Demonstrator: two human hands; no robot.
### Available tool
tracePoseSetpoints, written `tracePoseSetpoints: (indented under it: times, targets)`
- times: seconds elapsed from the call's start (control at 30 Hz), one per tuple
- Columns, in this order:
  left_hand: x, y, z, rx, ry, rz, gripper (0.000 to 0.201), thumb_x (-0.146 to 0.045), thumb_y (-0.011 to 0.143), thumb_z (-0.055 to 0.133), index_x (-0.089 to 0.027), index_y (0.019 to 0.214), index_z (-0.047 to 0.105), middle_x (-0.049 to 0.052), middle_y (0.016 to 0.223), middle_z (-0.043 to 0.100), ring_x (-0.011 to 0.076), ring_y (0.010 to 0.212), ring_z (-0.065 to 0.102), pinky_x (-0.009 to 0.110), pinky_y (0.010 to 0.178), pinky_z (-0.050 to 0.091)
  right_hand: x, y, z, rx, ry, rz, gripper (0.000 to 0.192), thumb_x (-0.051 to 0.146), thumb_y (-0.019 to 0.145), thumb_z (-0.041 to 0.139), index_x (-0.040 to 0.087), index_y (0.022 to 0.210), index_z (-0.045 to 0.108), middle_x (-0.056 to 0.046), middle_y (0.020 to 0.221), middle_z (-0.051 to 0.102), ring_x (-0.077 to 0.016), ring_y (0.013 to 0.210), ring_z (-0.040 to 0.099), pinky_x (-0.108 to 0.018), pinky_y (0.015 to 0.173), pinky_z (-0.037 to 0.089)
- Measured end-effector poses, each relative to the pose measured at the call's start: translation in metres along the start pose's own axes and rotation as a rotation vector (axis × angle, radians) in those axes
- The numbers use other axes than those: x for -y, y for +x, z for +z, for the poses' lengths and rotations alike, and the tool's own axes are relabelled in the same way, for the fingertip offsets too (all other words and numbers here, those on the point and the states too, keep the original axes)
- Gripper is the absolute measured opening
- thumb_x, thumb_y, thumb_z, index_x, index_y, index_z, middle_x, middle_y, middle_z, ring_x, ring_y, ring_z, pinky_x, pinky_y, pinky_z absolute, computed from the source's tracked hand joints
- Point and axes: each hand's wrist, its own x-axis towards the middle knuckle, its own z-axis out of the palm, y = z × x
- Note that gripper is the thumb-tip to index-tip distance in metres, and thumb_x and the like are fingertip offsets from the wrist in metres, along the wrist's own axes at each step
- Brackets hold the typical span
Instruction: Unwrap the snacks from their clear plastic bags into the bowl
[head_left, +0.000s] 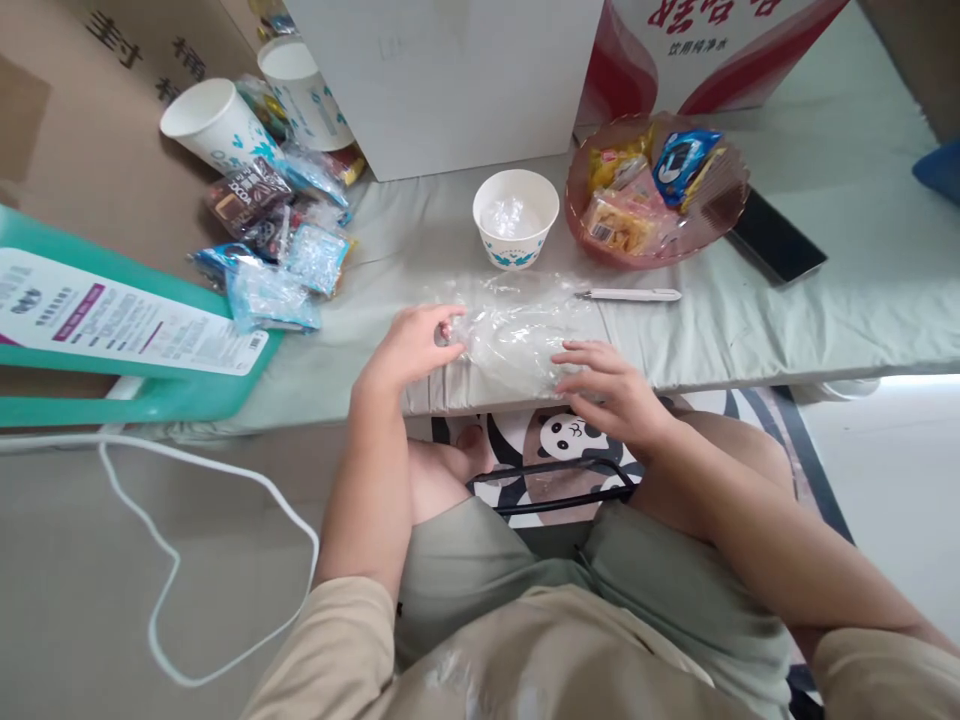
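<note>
A crumpled clear plastic bag [517, 338] lies flat near the front edge of the cloth-covered table. At its left end is my left hand [409, 345], thumb and fingers curled round the edge of the plastic. My right hand [611, 390] rests against the bag's right side, its fingers stretched out and spread. Just behind the bag stands a white paper cup [516, 250] with blue leaf print and some clear crumpled plastic inside. A white pen [634, 295] lies to the right of the bag, its left tip by the plastic.
A pink bowl [622, 258] of wrapped snacks stands at the back right, beside a black phone [780, 240]. On the left are snack packets [274, 290], two paper cups [217, 125] and a green jug [150, 290]. Boxes [450, 90] line the back. A white cable [225, 455] hangs in front.
</note>
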Motion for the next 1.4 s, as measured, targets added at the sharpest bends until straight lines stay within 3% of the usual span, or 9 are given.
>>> tracePoseSetpoints:
  times: [0.33, 0.67, 0.77, 0.87, 0.93, 1.0, 1.07, 1.2, 1.4]
  targets:
    - [0.003, 0.000, -0.003, -0.083, -0.258, 0.140, 0.038, -0.051, 0.058, 0.092, -0.024, 0.081, 0.079, 0.007, 0.110, 0.065, 0.0241, 0.111, 0.061, 0.037, 0.105, 0.048, -0.015, 0.013, -0.022, -0.270, 0.192, 0.278, 0.011, 0.024, 0.084, 0.060, 0.027, 0.084, 0.071, -0.004, 0.105, 0.079, -0.0257, 0.102, 0.075, -0.048, 0.096, 0.058]
    - [0.003, 0.003, -0.003, -0.221, -0.264, 0.202, 0.037, -0.040, 0.057, 0.092, -0.021, 0.062, 0.060, 0.007, 0.118, 0.063, 0.0273, 0.124, 0.060, 0.045, 0.112, 0.047, -0.004, 0.013, -0.019, -0.403, 0.131, 0.308, 0.009, 0.024, 0.086, 0.058, 0.027, 0.088, 0.066, -0.004, 0.097, 0.076, -0.0245, 0.090, 0.073, -0.045, 0.085, 0.059]
    - [0.002, 0.000, -0.004, -0.261, -0.274, 0.181, 0.034, -0.028, 0.061, 0.089, -0.021, 0.061, 0.056, 0.006, 0.122, 0.066, 0.0273, 0.133, 0.055, 0.044, 0.116, 0.043, -0.009, 0.009, -0.019, -0.503, 0.165, 0.297, 0.035, 0.035, 0.085, 0.065, 0.029, 0.119, 0.060, -0.007, 0.110, 0.072, -0.0244, 0.088, 0.072, -0.045, 0.082, 0.058]
    - [0.003, 0.001, -0.004, -0.370, -0.371, 0.151, 0.034, -0.020, 0.066, 0.084, -0.020, 0.062, 0.050, 0.005, 0.117, 0.069, 0.0262, 0.136, 0.054, 0.042, 0.113, 0.045, -0.016, 0.007, -0.018, -0.432, 0.157, 0.199, 0.071, 0.049, 0.076, 0.075, 0.029, 0.138, 0.048, -0.011, 0.128, 0.067, -0.0315, 0.113, 0.067, -0.051, 0.097, 0.054]
    - [0.005, 0.004, -0.004, -0.416, -0.442, 0.128, 0.033, -0.021, 0.070, 0.080, -0.021, 0.064, 0.048, 0.005, 0.102, 0.072, 0.0256, 0.131, 0.059, 0.042, 0.110, 0.047, -0.019, 0.009, -0.016, -0.340, 0.128, 0.215, 0.073, 0.050, 0.072, 0.078, 0.028, 0.136, 0.051, -0.012, 0.132, 0.065, -0.0340, 0.125, 0.062, -0.053, 0.106, 0.050]
    - [0.008, 0.007, -0.004, -0.427, -0.481, 0.129, 0.032, -0.026, 0.075, 0.077, -0.022, 0.065, 0.047, 0.003, 0.086, 0.071, 0.0252, 0.124, 0.064, 0.043, 0.108, 0.049, -0.021, 0.013, -0.013, -0.312, 0.142, 0.269, 0.047, 0.045, 0.079, 0.074, 0.027, 0.120, 0.059, -0.011, 0.125, 0.069, -0.0323, 0.123, 0.064, -0.053, 0.108, 0.049]
    - [0.009, 0.008, -0.005, -0.418, -0.495, 0.156, 0.029, -0.032, 0.078, 0.075, -0.023, 0.066, 0.049, 0.001, 0.075, 0.068, 0.0250, 0.119, 0.068, 0.043, 0.104, 0.052, -0.022, 0.017, -0.011, -0.360, 0.220, 0.296, 0.018, 0.040, 0.087, 0.065, 0.027, 0.098, 0.061, -0.008, 0.115, 0.073, -0.0293, 0.120, 0.067, -0.053, 0.108, 0.049]
    - [0.009, 0.007, -0.004, -0.426, -0.516, 0.107, 0.028, -0.036, 0.080, 0.075, -0.024, 0.070, 0.052, 0.000, 0.068, 0.065, 0.0223, 0.105, 0.073, 0.032, 0.087, 0.056, -0.025, 0.022, -0.006, -0.546, 0.453, 0.289, 0.019, 0.045, 0.094, 0.057, 0.028, 0.089, 0.050, -0.004, 0.099, 0.074, -0.0261, 0.116, 0.069, -0.052, 0.106, 0.051]
    - [0.009, 0.006, 0.001, -0.418, -0.561, -0.135, 0.023, -0.031, 0.076, 0.080, -0.025, 0.079, 0.058, -0.006, 0.060, 0.054, 0.0098, 0.061, 0.063, 0.017, 0.055, 0.043, -0.027, 0.028, -0.003, -0.629, 0.493, 0.468, 0.025, 0.052, 0.099, 0.048, 0.029, 0.098, 0.038, 0.006, 0.068, 0.059, -0.0153, 0.057, 0.063, -0.032, 0.061, 0.056]
